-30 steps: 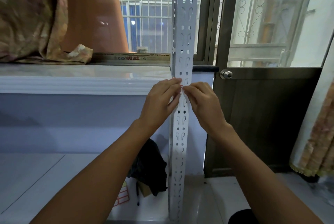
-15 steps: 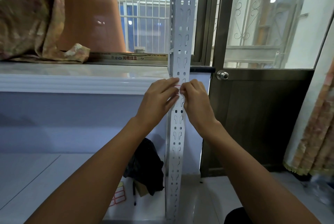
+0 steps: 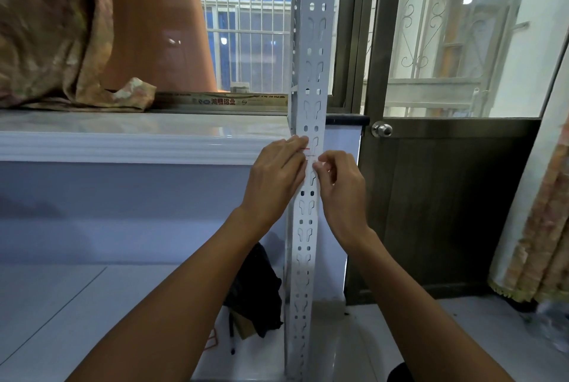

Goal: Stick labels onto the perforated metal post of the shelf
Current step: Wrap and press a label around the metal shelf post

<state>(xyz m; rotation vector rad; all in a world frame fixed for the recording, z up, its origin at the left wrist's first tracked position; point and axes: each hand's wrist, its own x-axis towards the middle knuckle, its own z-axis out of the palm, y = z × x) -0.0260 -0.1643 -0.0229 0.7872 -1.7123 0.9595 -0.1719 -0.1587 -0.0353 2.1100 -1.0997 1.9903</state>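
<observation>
A white perforated metal post (image 3: 311, 80) stands upright in the middle of the view, from floor to top edge. A small white label with red lines (image 3: 308, 152) lies on the post's front face at sill height. My left hand (image 3: 278, 175) rests against the post's left side, its fingertips on the label's left end. My right hand (image 3: 340, 184) is just right of the post, fingers curled, thumb and forefinger pinched at the label's lower right edge. Most of the label is hidden by my fingers.
A white marble sill (image 3: 138, 135) runs left of the post, with a crumpled curtain (image 3: 55, 36) on it. A dark door with a round knob (image 3: 381, 129) stands to the right. On the floor lie a black cloth (image 3: 255, 289), a pen and a label sheet (image 3: 212, 340).
Both hands stayed at the same spot on the post. The right hand slipped slightly lower, so more of the label's red lines show between the fingertips.
</observation>
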